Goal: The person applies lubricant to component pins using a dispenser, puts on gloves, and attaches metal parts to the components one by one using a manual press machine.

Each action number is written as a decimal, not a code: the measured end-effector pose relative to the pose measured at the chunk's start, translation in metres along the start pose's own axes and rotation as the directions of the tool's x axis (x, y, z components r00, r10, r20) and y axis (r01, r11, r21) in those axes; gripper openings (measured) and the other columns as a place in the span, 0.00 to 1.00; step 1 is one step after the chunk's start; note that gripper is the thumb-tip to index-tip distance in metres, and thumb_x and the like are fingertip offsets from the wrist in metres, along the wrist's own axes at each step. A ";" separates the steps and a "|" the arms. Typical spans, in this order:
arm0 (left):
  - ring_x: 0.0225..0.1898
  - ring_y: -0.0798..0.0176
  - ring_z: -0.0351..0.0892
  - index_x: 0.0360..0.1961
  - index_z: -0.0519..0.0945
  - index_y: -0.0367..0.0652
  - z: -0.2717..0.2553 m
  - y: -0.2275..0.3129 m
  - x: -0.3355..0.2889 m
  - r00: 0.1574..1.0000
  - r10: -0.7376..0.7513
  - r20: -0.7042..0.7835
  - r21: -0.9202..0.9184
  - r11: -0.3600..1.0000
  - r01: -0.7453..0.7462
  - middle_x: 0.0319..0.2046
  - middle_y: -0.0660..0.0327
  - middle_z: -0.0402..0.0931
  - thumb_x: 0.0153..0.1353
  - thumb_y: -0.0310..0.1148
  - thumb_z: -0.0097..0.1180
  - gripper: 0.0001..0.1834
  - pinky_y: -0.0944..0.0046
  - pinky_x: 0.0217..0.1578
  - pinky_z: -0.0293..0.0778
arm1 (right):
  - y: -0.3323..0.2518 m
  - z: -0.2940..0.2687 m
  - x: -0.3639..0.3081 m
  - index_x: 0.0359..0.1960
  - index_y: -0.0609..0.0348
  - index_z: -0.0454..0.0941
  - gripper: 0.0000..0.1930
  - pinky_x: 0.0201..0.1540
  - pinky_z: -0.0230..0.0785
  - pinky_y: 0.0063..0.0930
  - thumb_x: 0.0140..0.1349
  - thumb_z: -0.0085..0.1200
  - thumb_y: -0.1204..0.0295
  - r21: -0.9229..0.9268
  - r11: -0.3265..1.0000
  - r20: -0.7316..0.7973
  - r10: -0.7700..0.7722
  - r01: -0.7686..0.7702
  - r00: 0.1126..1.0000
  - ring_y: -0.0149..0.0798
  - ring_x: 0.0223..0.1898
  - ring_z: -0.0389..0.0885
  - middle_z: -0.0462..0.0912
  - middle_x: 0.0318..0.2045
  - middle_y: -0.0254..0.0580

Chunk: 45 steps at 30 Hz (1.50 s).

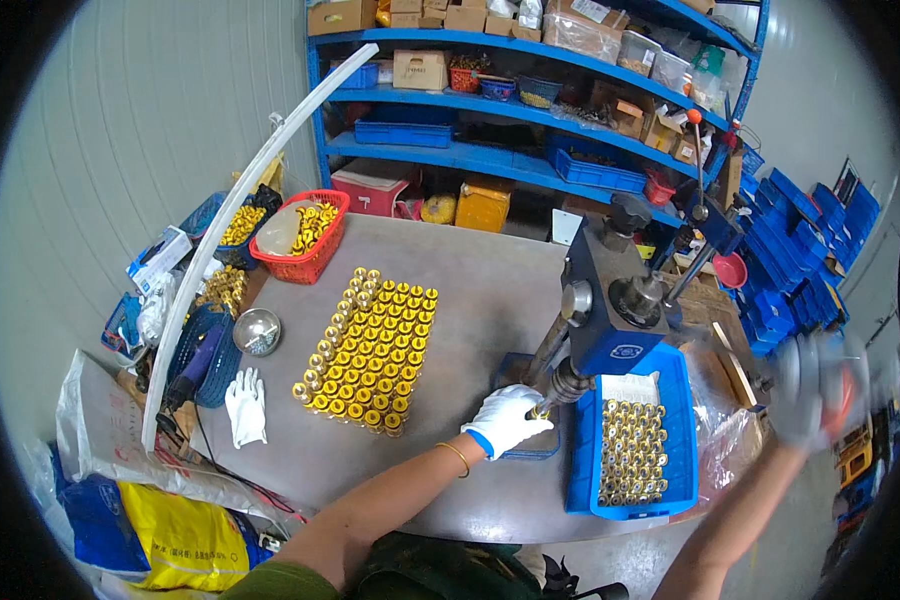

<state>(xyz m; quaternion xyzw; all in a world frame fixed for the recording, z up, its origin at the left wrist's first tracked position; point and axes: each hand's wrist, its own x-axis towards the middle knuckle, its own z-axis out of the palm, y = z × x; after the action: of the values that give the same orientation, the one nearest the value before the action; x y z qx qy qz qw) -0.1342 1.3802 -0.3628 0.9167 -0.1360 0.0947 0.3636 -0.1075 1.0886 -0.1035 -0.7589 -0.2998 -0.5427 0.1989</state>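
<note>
My left hand (508, 421), in a white glove, is closed on a small brass part (538, 411) below the ram (568, 382) of a dark blue hand press (620, 300). The fingers cover most of that part. My right hand (818, 392), also gloved, is out to the right of the press and smeared by motion. An orange-red patch shows at it, but its grip cannot be made out. Left of the press stand rows of round brass parts (370, 355) with yellow tops. A blue bin (582, 480) right of the press holds rows of similar metal parts.
On the grey table (480, 290) are a red basket (310, 262) of yellow pieces, a metal bowl (257, 332) and a loose white glove (246, 407). An orange-knobbed lever (697, 160) rises from the press. Blue shelves (500, 165) stand behind; blue bins (770, 260) are stacked right.
</note>
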 end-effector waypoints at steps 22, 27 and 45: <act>0.44 0.47 0.76 0.42 0.79 0.41 -0.012 -0.004 -0.002 0.999 -0.023 -0.042 0.006 1.000 0.023 0.41 0.50 0.78 0.51 0.50 0.61 0.24 0.52 0.48 0.72 | -0.035 0.043 0.063 0.61 0.61 0.63 0.31 0.58 0.62 0.44 0.67 0.41 0.49 0.857 -0.387 0.458 0.270 -0.340 0.847 0.42 0.53 0.70 0.69 0.55 0.47; 0.42 0.46 0.76 0.37 0.80 0.40 -0.024 0.010 0.006 0.999 -0.048 -0.026 -0.073 0.996 0.046 0.38 0.50 0.78 0.49 0.47 0.64 0.21 0.53 0.46 0.72 | 0.037 0.137 -0.013 0.49 0.58 0.76 0.25 0.47 0.69 0.35 0.64 0.44 0.49 0.407 0.373 0.780 0.334 -0.834 0.530 0.44 0.45 0.78 0.80 0.45 0.44; 0.67 0.47 0.51 0.53 0.77 0.63 -0.194 -0.208 -0.041 0.779 -0.434 -0.452 0.487 0.612 0.623 0.63 0.55 0.61 0.56 0.52 0.57 0.23 0.36 0.64 0.47 | 0.047 0.174 -0.209 0.49 0.54 0.75 0.17 0.55 0.66 0.44 0.58 0.53 0.65 -0.268 0.962 0.842 0.204 0.058 0.500 0.53 0.51 0.76 0.78 0.50 0.50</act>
<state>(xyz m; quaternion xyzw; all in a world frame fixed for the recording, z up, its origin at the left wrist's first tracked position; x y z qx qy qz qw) -0.1217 1.6674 -0.3679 0.9566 0.2368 0.1531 0.0732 -0.0018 1.1126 -0.3571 -0.9589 -0.2520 -0.1175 -0.0559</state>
